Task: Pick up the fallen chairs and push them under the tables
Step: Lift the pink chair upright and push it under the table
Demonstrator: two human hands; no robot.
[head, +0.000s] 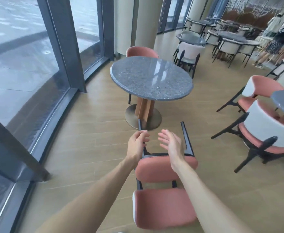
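Fingers of the left hand [138, 142] are seen loosely curled beside the near-left leg of the fallen chair [165, 187], seemingly just touching it, though a firm grip cannot be confirmed. Fingers of the right hand [170, 142] are held straight and spread apart, palm turned inward, with nothing gripped; the chair's other dark leg is found just to their right. Both forearms are stretched forward and down from the lower edge of the view, nearly parallel, with the chair lying between and beneath them.

The chair is seen tipped onto its back on the wooden floor [91, 148], its pink seat and backrest lying below the wrists and its two front legs pointing away toward the pedestal beyond the fingertips. The step in hand is judged to be the reach for the fallen chair, before any lift. A hold on both legs or the seat edge is called for next, then a swing upright and a push forward.

Ahead of the fingers, the round grey counter [152, 78] is seen on a wooden pedestal with a brass foot, with an upright pink chair [142, 51] tucked in at its far side.
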